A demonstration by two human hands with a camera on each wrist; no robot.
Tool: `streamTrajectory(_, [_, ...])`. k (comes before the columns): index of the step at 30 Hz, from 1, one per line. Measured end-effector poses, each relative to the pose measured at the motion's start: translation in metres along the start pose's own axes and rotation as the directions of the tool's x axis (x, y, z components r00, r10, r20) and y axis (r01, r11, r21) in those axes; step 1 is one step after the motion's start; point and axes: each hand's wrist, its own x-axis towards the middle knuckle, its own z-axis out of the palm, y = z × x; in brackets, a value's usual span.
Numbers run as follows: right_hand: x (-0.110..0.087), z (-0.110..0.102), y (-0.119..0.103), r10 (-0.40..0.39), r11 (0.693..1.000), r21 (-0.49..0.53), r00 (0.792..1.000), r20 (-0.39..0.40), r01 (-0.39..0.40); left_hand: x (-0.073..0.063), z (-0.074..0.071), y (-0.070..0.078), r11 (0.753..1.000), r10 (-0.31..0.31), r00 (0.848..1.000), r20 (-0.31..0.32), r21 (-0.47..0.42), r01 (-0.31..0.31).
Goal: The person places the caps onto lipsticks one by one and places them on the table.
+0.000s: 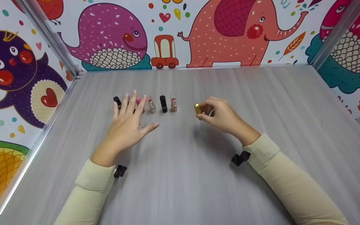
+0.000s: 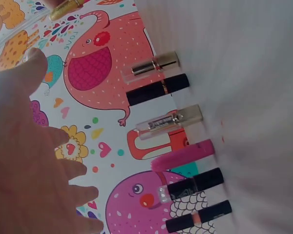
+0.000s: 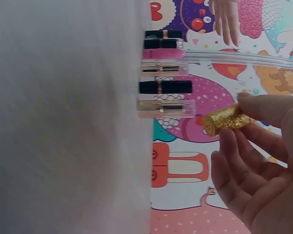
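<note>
Between the thumb and fingers of my right hand (image 1: 222, 114) is a gold lipstick tube (image 3: 227, 120), held up off the table to the right of an upright row of lipsticks. My left hand (image 1: 125, 128) is spread with straight fingers, overlapping the row's left part in the head view. At the row's right end stands a clear-capped lipstick (image 1: 173, 103), beside a black lipstick (image 1: 163, 104) and another clear-capped lipstick (image 1: 152, 105). The left wrist view shows a pink lipstick (image 2: 183, 155) and two black lipsticks, one with a clear top (image 2: 195, 184) and one with a coppery band (image 2: 199, 216).
The grey wood-grain table (image 1: 180, 175) is bounded at the back and sides by panels printed with cartoon animals, among them an elephant (image 1: 230, 34). Metal corner posts (image 1: 50, 37) rise at the back. A small black device (image 1: 241, 158) sits at each wrist.
</note>
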Motion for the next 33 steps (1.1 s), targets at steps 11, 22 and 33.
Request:
streamTrajectory(11, [0.028, 0.001, 0.031, 0.117, 0.993, -0.017, 0.991, 0.068, -0.116, 0.004, 0.003, 0.008, 1.000, 0.002, 1.000, 0.023, -0.017, -0.001])
streamTrajectory(22, [0.067, 0.013, 0.044, 0.194, 0.981, -0.018, 0.973, 0.127, -0.193, 0.009, 0.003, 0.010, 1.000, 0.013, 0.999, 0.031, -0.022, -0.013])
streamTrajectory(33, [0.080, 0.026, 0.053, 0.238, 0.971, -0.024, 0.965, 0.111, -0.237, 0.009, 0.005, 0.012, 0.999, 0.024, 0.999, 0.048, -0.041, -0.022])
